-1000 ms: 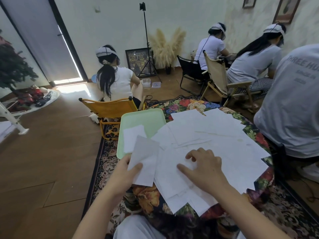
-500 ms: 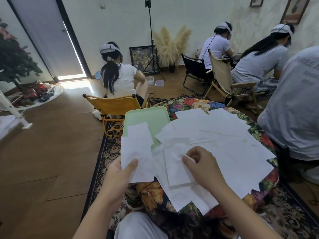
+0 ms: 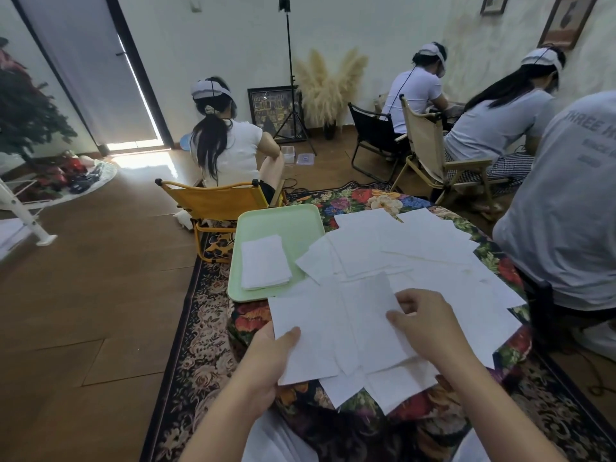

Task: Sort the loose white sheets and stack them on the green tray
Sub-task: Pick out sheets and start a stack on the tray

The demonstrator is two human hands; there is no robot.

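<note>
A round table under a flowered cloth point(image 3: 376, 200) is seen in a room where other people sit with their backs turned. At lower centre, a white sheet point(image 3: 306, 338) is pinched by the left hand point(image 3: 266, 358), thumb on top; a second sheet point(image 3: 370, 315), lifted a moment earlier, is now pinched by the right hand point(image 3: 430, 325) and brought against it. Loose sheets point(image 3: 416, 248) are spread across centre right. On the green tray point(image 3: 280, 221), left of centre, a small stack point(image 3: 265, 261) is started; most sorting appears left.

Home room turned recording space – wood floor point(image 3: 83, 295), folding chairs point(image 3: 216, 201), tripod point(image 3: 293, 95), headset wearers point(image 3: 226, 141).
</note>
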